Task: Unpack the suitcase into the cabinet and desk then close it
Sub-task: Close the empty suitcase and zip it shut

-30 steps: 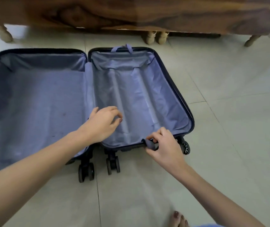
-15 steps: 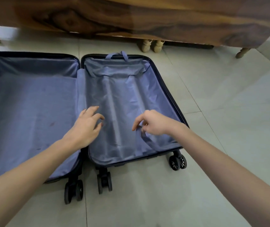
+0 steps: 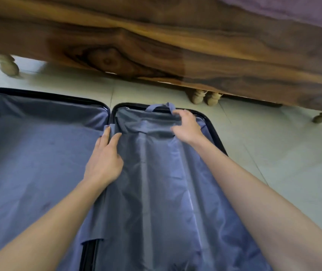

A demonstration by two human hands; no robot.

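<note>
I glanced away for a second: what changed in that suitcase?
The right hand let go of the near strap, moved to the far end and pinches the lining there; the left hand slid forward along the hinge, lying flat. The suitcase stays open and empty.

suitcase (image 3: 39,163) — cropped left, below, wooden leg (image 3: 7,65) blurred

The head camera looked down from close above the left hand (image 3: 104,159) and right hand (image 3: 185,128), facing wooden furniture (image 3: 156,45) beyond them.
</note>
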